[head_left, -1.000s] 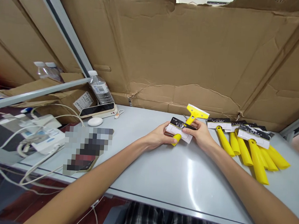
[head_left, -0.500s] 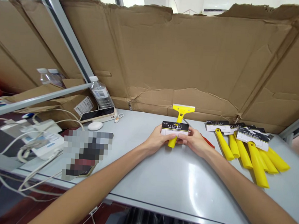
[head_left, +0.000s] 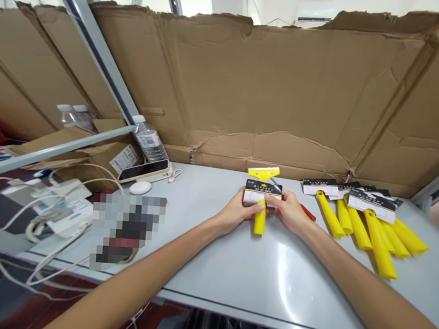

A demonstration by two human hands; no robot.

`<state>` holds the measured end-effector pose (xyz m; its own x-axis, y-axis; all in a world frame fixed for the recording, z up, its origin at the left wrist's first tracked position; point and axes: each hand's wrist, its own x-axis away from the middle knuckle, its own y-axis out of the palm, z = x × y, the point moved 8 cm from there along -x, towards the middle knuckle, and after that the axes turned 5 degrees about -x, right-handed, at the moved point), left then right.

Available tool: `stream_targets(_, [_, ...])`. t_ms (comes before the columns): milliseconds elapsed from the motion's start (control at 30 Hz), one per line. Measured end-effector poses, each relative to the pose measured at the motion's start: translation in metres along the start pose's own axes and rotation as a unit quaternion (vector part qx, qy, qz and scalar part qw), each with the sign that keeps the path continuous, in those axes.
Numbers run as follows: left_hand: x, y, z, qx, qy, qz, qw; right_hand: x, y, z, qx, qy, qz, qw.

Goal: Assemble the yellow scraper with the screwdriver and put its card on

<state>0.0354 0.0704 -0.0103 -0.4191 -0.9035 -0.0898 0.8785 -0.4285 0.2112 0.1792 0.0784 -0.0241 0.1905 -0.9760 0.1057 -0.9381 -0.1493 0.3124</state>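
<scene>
Between my two hands is a yellow scraper [head_left: 260, 223] with a wide head at the top and a thick handle pointing toward me. A black-and-white card label [head_left: 263, 188] lies across its neck. My left hand [head_left: 239, 209] is closed on the scraper and the card's left side, with the thumb at the handle. My right hand [head_left: 286, 209] is closed on the card's right side, its thumb on the front. The fingers behind the card are hidden. Just beyond my right hand lies a tool with a red handle [head_left: 308, 212], partly covered by the hand.
Several yellow scrapers with card labels [head_left: 373, 235] lie in a group at the right. Left are a phone on a stand [head_left: 144, 171], a water bottle [head_left: 149, 140], a white round case [head_left: 140, 187] and tangled white cables [head_left: 42, 220]. A cardboard wall [head_left: 270, 88] closes the back.
The scraper has slid down toward me through the card, so its head now sits close above the label and more handle shows below. Both hands still hold on.
</scene>
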Motion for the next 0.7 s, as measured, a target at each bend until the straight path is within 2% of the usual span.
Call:
stream_targets(100, [0.000,-0.001,-0.002,0.002,-0.032,0.015,0.999,-0.001,0.001,0.006,-0.003,-0.007,-0.002,1.000])
stream_targets(367, [-0.004,-0.019,0.010,-0.033,0.036,0.087,0.995,0.010,0.017,-0.003,0.045,-0.047,-0.004,0.998])
stream_targets(467, [-0.005,-0.028,0.020,-0.065,0.086,0.122,0.987,0.014,0.019,-0.001,0.080,-0.014,0.009,0.997])
stream_targets(533, [-0.006,-0.031,0.023,-0.065,0.095,0.135,0.984,0.016,0.020,0.002,0.085,0.010,0.003,0.996])
stream_targets(700, [-0.005,-0.037,0.028,0.028,0.093,0.164,0.982,0.020,0.023,0.007,0.071,0.041,-0.017,0.996])
